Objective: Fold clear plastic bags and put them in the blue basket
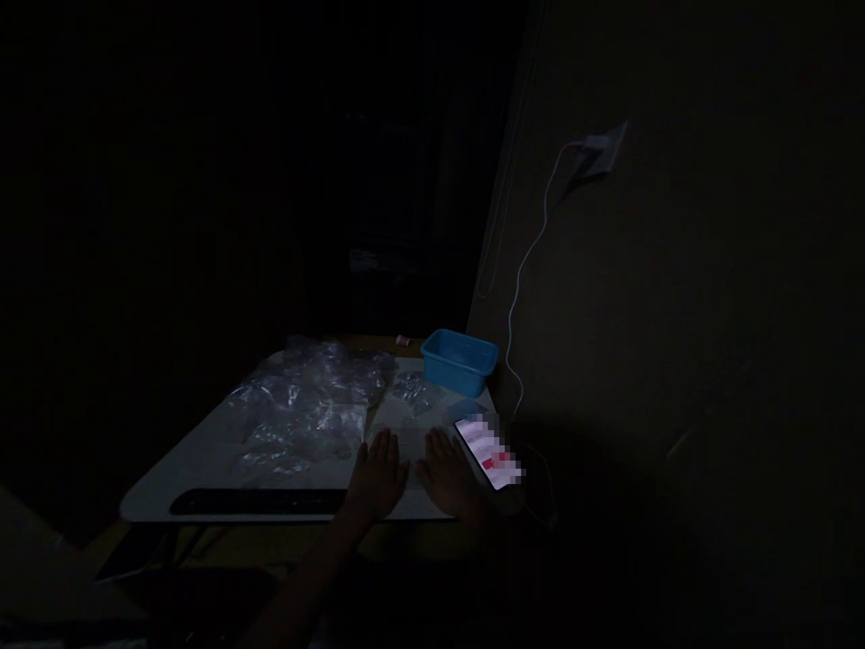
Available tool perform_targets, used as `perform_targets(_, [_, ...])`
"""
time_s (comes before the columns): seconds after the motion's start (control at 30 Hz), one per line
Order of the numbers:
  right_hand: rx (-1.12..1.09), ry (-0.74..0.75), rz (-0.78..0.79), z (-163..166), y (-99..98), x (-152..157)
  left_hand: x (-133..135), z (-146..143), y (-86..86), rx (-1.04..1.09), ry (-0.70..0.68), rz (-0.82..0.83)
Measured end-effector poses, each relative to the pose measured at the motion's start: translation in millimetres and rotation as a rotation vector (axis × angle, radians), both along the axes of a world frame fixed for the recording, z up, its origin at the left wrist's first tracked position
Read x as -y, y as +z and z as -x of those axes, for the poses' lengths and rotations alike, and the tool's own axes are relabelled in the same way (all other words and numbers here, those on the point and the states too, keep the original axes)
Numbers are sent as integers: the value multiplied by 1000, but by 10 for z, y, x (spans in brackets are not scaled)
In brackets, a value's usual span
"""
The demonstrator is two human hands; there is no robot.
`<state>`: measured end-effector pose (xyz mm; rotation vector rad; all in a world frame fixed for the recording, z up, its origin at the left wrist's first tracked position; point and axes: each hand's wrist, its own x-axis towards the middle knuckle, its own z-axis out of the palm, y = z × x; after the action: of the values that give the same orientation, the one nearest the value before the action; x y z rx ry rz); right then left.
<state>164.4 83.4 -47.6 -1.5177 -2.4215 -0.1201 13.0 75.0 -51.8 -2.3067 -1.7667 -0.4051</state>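
Both hands lie flat near the front of a white table (195,460), fingers stretched forward. My left hand (378,476) rests palm down, just right of a heap of clear plastic bags (304,406). Beside it my right hand (446,473) is also palm down, with a small gap between the two thumbs. Under and ahead of the fingers there seems to be a thin clear sheet, too dark to make out. A phone (487,451) with a lit screen lies right of my right hand. Some small shiny pieces (414,389) lie beyond the fingers.
At the back right of the table stands a blue plastic basket (459,365). A white cable (517,288) hangs from a wall socket (601,153) down toward the phone. One small white and red item (404,342) sits behind the table. A dark slot (257,501) runs along the front edge.
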Motion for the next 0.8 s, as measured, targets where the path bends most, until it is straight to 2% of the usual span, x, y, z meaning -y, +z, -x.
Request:
perform_targets(0.3, [-8, -62, 21, 6, 28, 22, 0, 10, 5, -48, -3, 13])
perform_targets(0.47, [3, -60, 45, -3, 46, 25, 1, 150, 25, -3, -1, 6])
perform_targets(0.6, [-5, -55, 69, -5, 60, 23, 19, 245, 120, -15, 24, 12])
perform_targets(0.7, [-14, -58, 85, 1, 71, 24, 34, 171, 232, -33, 51, -35])
perform_targets(0.8, [-14, -52, 79, 5, 70, 27, -1, 4, 281, -12, -78, -30])
